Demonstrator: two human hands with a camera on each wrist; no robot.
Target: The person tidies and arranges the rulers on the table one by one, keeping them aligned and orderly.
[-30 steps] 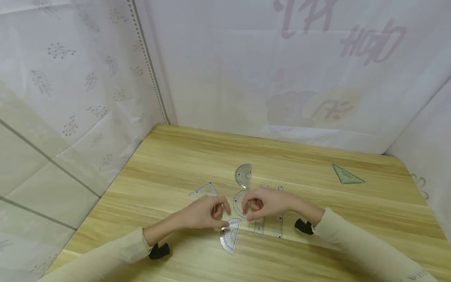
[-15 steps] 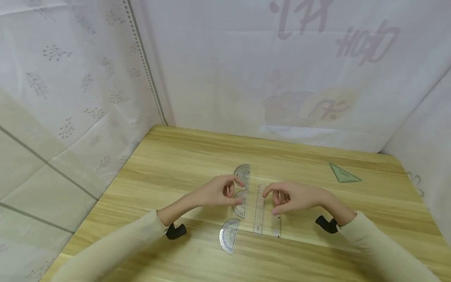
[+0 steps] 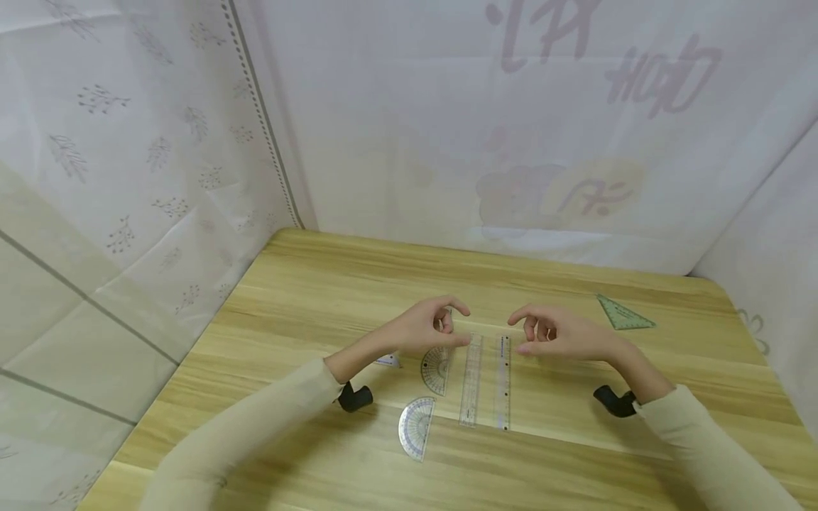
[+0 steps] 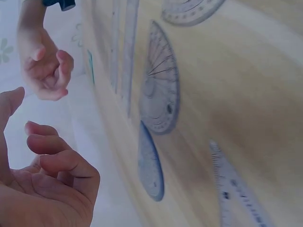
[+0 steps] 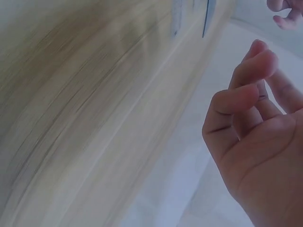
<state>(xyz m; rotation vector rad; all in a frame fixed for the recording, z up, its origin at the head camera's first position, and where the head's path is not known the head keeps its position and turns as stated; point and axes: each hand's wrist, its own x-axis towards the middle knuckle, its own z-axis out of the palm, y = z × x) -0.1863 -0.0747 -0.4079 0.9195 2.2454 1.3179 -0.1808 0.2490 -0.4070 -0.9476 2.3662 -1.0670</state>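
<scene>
My left hand (image 3: 422,326) is raised over the table, fingers loosely bent and holding nothing. It hides most of the farthest clear protractor, which the left wrist view shows as a thin half-disc (image 4: 150,168). Just below the hand lies a middle protractor (image 3: 435,372), and nearer the front edge is another protractor (image 3: 416,428). Facing it across a gap, my right hand (image 3: 569,333) hovers with relaxed, curved fingers and nothing in them. Between and below the hands, two clear straight rulers lie parallel: a left ruler (image 3: 470,390) and a right ruler (image 3: 504,394).
A clear set square (image 4: 229,182) lies left of the protractors, mostly covered by the left forearm in the head view. Toward the back right of the wooden table (image 3: 319,284) is a green set square (image 3: 624,314). Patterned cloth (image 3: 396,128) hangs behind the table.
Both hands have risen from the protractors toward the back of the table. The right hand has also moved right, away from the rulers, and the left hand rightward over the farthest protractor.
</scene>
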